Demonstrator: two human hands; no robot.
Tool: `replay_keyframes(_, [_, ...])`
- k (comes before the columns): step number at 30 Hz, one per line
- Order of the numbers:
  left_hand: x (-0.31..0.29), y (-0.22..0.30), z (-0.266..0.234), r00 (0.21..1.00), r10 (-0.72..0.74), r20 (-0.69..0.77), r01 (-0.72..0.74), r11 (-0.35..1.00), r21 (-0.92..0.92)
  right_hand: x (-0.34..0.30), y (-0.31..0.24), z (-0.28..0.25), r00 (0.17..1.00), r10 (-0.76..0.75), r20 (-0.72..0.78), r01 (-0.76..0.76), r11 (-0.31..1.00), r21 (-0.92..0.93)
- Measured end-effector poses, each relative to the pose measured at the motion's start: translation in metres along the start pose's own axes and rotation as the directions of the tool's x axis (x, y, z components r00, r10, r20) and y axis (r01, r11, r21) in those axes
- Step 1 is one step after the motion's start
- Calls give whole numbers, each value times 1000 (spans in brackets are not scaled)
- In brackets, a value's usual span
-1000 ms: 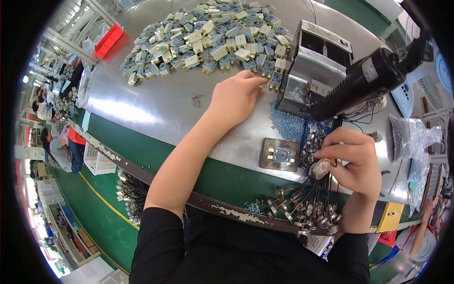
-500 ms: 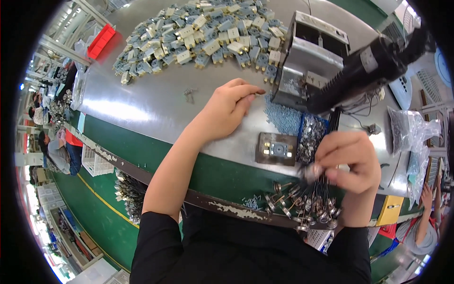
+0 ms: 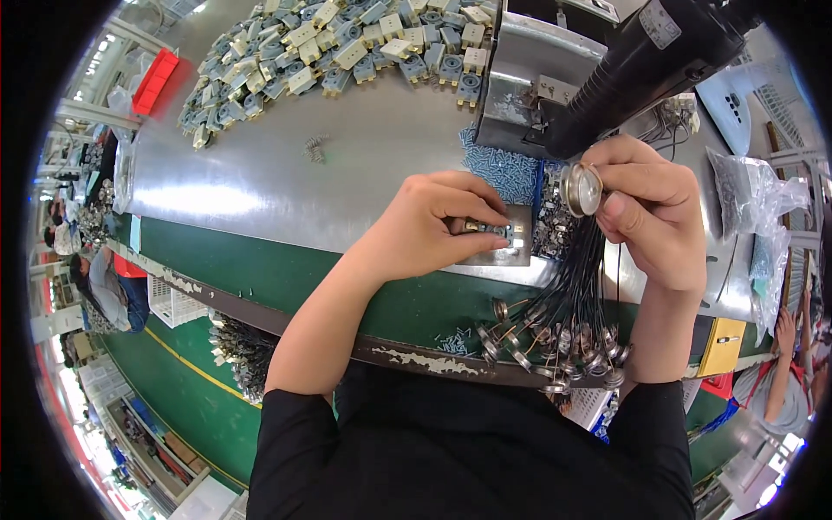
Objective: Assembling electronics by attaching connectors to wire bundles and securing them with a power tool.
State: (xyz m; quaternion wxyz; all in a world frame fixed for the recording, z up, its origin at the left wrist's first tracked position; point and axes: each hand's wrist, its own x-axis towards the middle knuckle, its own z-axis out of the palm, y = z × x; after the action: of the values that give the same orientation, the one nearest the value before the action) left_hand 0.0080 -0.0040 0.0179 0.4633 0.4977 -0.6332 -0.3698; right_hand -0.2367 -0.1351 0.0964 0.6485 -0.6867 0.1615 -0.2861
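Observation:
My left hand (image 3: 446, 224) reaches over a small metal fixture (image 3: 520, 253), thumb and fingers closed around the sides of a small grey block (image 3: 496, 229) seated in it. My left fingers hide part of the block. My right hand (image 3: 654, 204) is raised to the right of the fixture, pinching a round, shiny metal disc (image 3: 582, 189) between thumb and fingers. Under it hangs a bundle of black leads (image 3: 579, 277), with several similar round metal discs (image 3: 563, 368) at the table edge. A heap of small screws (image 3: 503, 173) lies beyond the fixture, beside a blue tray of small metal parts (image 3: 551, 227).
A big pile of grey and beige blocks (image 3: 347, 48) covers the far table. A metal housing (image 3: 537, 52) and a thick black cylindrical tool (image 3: 620, 74) stand at far right. Loose screws (image 3: 455, 342) lie near the front edge. A clear plastic bag (image 3: 754, 199) lies rightward.
My left hand has come right and nearer, from above the bare metal onto the block in the fixture. My right hand has risen from the lead bundle with the disc. The view has shifted slightly.

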Motion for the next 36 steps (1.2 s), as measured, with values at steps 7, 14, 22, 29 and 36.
replay_keyframes(7, [4, -2, -2, 997, -50, 52, 48, 998, 47, 4, 0, 8, 1000, -16, 13, 17, 995, -103])
replay_keyframes(14, [-6, 3, -3, 983, -30, -183, -34, 941, -336, 10, 2, 30, 990, 124, 60, -97, 936, -337])
replay_keyframes(22, [4, 22, -19, 905, 395, -160, -342, 897, 278, 8, 8, 42, 996, -82, 26, 84, 865, -495])
replay_keyframes(29, [3, 28, -17, 940, 319, -124, -279, 923, 264, 6, 9, 42, 991, -136, 17, 121, 812, -571])
replay_keyframes(36, [0, 24, -16, 951, 301, -63, -250, 876, 413, 4, 10, 38, 984, -141, 106, 176, 752, -636])
